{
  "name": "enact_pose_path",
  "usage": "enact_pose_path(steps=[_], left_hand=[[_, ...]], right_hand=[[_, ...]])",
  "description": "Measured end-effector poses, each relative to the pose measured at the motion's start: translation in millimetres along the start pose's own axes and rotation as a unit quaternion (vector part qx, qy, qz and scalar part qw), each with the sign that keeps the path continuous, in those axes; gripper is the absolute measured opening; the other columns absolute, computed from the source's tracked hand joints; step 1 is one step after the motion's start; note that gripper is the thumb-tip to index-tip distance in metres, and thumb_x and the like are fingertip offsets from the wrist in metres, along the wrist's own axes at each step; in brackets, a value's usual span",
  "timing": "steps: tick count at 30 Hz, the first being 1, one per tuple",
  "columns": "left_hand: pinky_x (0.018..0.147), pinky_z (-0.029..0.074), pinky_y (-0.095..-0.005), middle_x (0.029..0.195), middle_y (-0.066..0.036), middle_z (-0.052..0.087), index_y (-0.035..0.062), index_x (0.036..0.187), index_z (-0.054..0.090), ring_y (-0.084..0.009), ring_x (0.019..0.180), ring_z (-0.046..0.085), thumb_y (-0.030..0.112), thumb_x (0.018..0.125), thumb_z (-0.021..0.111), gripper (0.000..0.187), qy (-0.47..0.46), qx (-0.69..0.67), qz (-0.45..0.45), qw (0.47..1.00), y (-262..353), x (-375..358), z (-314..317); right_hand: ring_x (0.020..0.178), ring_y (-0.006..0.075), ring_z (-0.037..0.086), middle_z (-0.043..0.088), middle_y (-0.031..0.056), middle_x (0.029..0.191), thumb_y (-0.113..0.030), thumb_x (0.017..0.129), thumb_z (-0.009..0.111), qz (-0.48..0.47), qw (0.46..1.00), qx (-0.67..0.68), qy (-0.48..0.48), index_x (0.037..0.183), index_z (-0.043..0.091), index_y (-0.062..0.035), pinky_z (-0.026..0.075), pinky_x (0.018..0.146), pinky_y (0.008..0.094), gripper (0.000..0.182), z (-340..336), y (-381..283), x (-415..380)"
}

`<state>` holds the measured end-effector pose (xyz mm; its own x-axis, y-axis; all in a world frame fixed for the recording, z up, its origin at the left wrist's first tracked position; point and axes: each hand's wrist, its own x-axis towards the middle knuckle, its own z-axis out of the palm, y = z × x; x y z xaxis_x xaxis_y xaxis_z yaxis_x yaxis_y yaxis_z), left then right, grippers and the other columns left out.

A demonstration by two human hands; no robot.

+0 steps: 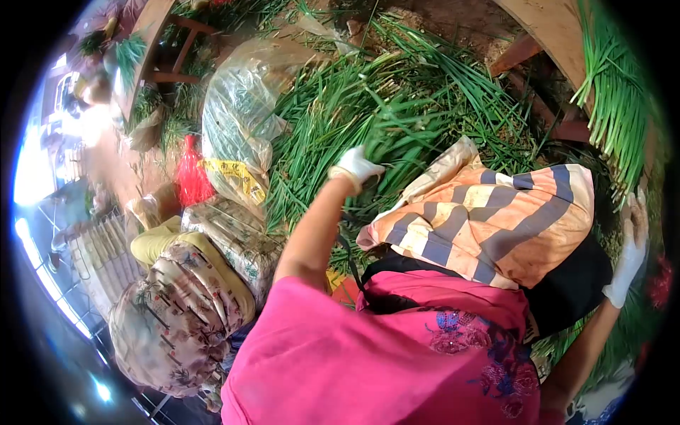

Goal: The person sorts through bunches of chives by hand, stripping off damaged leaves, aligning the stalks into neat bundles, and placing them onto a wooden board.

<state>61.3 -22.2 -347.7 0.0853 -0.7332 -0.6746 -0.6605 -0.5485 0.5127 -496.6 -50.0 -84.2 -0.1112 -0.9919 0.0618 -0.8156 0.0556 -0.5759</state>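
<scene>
The person's gloved L hand point(359, 166) is at the big pile of green stalks point(319, 127), next to a see-thru bag point(237, 88); can't tell if it's holding any. R hand point(632, 244), fingers straight, is at the pale ends of a green bunch point(618, 106) on the tabletop point(549, 28).

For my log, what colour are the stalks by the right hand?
The stalks are green, paler toward the right hand; head view.

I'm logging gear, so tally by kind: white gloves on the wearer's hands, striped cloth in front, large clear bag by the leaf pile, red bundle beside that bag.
White gloves: 2
Striped cloth: 1
Large clear bag: 1
Red bundle: 1
Total: 5
</scene>
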Motion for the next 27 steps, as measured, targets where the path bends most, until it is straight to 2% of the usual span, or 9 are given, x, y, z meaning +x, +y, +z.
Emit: enact_pose_path(steps=[2,6,10,14,19,22,23,24,27], left_hand=[[0.078,0.052,-0.0329,0.1,-0.008,0.069,0.0017,0.111,0.063,-0.0173,0.085,0.064,0.016,0.063,0.084,0.054,-0.051,-0.227,-0.029,0.972,2.7,-30.5,-50.5],[0.074,0.054,-0.0328,0.095,-0.008,0.069,0.0018,0.11,0.064,-0.0169,0.08,0.064,0.009,0.063,0.082,0.05,-0.041,-0.081,-0.041,0.995,14.4,-48.5,-158.8],[0.072,0.054,-0.0335,0.094,-0.01,0.069,0.0013,0.116,0.059,-0.0207,0.075,0.065,0.012,0.071,0.077,0.049,-0.064,-0.19,-0.015,0.98,-5.1,-7.5,-236.3],[0.106,0.035,-0.0344,0.15,-0.017,0.027,0.0167,0.147,0.026,-0.0293,0.135,0.033,0.033,0.071,0.079,0.094,0.209,0.179,0.065,0.959,-37.3,40.1,-236.1],[0.105,0.036,-0.033,0.134,-0.015,0.051,0.0094,0.126,0.055,-0.0272,0.129,0.043,0.014,0.07,0.076,0.06,0.467,0.044,0.206,0.859,-74.4,-37.8,-227.8],[0.095,0.045,-0.0319,0.109,-0.011,0.065,0.0051,0.115,0.062,-0.0243,0.105,0.061,0.004,0.078,0.068,0.037,0.544,-0.101,0.13,0.823,-85.3,-113.4,-179.3],[0.091,0.047,-0.0319,0.106,-0.01,0.067,0.0064,0.11,0.064,-0.0229,0.1,0.063,0.003,0.08,0.065,0.03,0.497,-0.258,0.178,0.809,-77.3,-132.2,-152.7],[0.088,0.049,-0.0322,0.105,-0.01,0.067,0.0078,0.106,0.066,-0.0226,0.097,0.064,0.004,0.081,0.064,0.025,0.486,-0.016,0.201,0.85,-64.2,-158.9,-130.7],[0.092,0.046,-0.0346,0.102,-0.011,0.065,0.0013,0.109,0.062,-0.0234,0.101,0.061,0.012,0.087,0.061,0.024,0.194,-0.095,0.292,0.932,-29.6,-194.8,-34.3]], right_hand=[[0.127,0.0194,0.042,0.046,0.009,0.139,-0.008,0.094,0.048,-0.013,1.0,-0.013,-0.006,0.129,0.05,0.0005,0.03,0.107,0.0312,0.036,-3.9,2.6,9.0],[0.128,0.02,0.042,0.045,0.0113,0.14,-0.009,0.094,0.047,-0.018,0.999,0.035,-0.023,0.13,0.048,0.0017,0.029,0.108,0.0318,0.038,4.9,-8.5,26.1],[0.13,0.0198,0.04,0.046,0.0104,0.14,-0.006,0.093,0.046,-0.019,0.997,0.054,-0.048,0.128,0.051,-0.0002,0.027,0.109,0.0322,0.036,18.4,-36.5,42.8],[0.13,0.0196,0.04,0.047,0.0081,0.139,-0.002,0.091,0.046,-0.068,0.995,0.004,-0.079,0.126,0.054,-0.0019,0.026,0.11,0.0327,0.036,28.3,-67.3,48.2],[0.127,0.0211,0.044,0.052,0.0105,0.133,0.002,0.088,0.047,-0.138,0.979,0.062,-0.135,0.12,0.058,-0.001,0.031,0.108,0.0324,0.034,58.1,-133.3,42.0],[0.117,0.0228,0.052,0.058,0.0126,0.122,0.003,0.083,0.054,-0.113,0.944,0.175,-0.256,0.11,0.061,0.0002,0.038,0.103,0.0329,0.029,120.4,-212.7,4.3],[0.109,0.0241,0.057,0.061,0.012,0.114,-0.001,0.08,0.057,-0.164,0.913,0.221,-0.301,0.105,0.064,-0.0017,0.042,0.098,0.0337,0.026,146.9,-229.2,-12.6],[0.105,0.0246,0.058,0.063,0.0102,0.109,-0.006,0.079,0.059,-0.263,0.894,0.119,-0.344,0.1,0.066,-0.004,0.043,0.094,0.0349,0.022,168.4,-239.8,-26.0],[0.105,0.0239,0.058,0.065,0.0052,0.11,-0.023,0.081,0.061,-0.472,0.713,0.093,-0.51,0.107,0.067,-0.0118,0.045,0.09,0.038,0.029,257.9,-234.8,-79.1]])
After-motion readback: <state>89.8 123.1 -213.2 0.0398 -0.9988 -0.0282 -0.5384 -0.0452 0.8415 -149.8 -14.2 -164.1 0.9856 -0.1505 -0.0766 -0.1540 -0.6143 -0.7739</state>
